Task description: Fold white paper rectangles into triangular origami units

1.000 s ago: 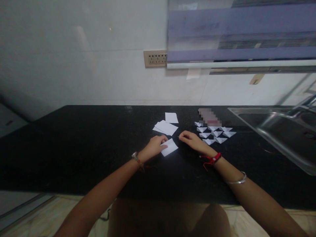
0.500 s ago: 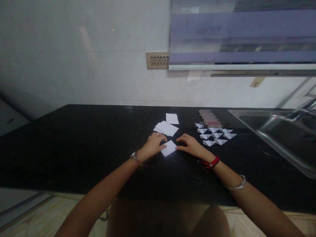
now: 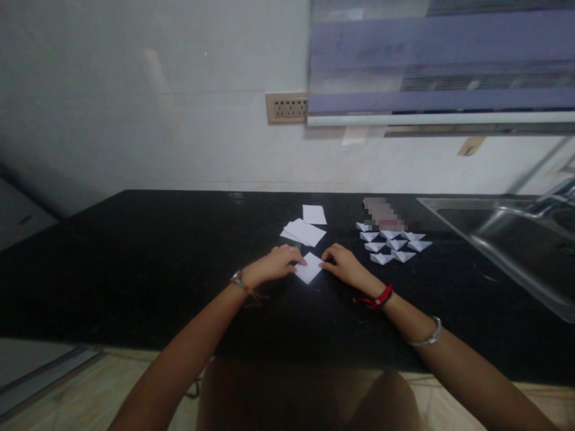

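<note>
A small white paper sheet (image 3: pixel 309 270) lies on the black countertop (image 3: pixel 135 263) between my two hands. My left hand (image 3: pixel 276 264) rests on its left edge with fingers curled down onto the paper. My right hand (image 3: pixel 344 263) pinches the sheet's upper right corner with bent fingers. Just behind the sheet sits a loose stack of white paper sheets (image 3: pixel 303 232), and one more single sheet (image 3: pixel 314 214) lies behind that.
Several folded white paper triangles (image 3: pixel 395 245) lie in rows to the right of my hands, with a blurred object (image 3: pixel 381 214) behind them. A steel sink (image 3: pixel 516 239) is set into the counter's right end. A wall socket (image 3: pixel 287 108) is on the tiled wall.
My right hand moved left onto the sheet's right corner. My left hand slid further over the sheet's left side. The sheet shifted slightly and looks smaller under both hands.
</note>
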`<state>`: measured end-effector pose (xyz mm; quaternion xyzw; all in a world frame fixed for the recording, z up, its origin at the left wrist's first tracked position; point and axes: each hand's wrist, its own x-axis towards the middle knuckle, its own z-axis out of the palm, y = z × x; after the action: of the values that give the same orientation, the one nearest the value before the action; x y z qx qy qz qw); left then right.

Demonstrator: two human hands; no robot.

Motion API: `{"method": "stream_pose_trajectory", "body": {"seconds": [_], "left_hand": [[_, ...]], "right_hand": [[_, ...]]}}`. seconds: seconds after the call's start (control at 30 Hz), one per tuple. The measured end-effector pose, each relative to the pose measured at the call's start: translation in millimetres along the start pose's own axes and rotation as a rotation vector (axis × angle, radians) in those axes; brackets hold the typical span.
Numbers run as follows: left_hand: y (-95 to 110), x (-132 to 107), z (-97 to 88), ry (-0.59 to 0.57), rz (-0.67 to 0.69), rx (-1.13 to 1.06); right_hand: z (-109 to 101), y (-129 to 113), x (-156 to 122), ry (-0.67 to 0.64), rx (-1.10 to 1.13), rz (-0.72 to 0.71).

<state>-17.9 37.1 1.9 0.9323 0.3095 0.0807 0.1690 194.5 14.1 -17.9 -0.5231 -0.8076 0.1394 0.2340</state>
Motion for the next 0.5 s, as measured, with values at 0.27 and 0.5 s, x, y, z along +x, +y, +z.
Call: {"method": "stream_pose_trajectory", "body": {"seconds": [0.27,0.5], "left_hand": [[-0.4,1.7,5.9,0.071,-0.053,-0.012],[4.0,1.6,8.2,0.092,-0.053,0.005]], "right_hand": [[-0.3,-0.9,-1.8,-0.008,-0.011,0.059],[1.3,1.1,-2.5,0.029,-0.053,0.076]]}}
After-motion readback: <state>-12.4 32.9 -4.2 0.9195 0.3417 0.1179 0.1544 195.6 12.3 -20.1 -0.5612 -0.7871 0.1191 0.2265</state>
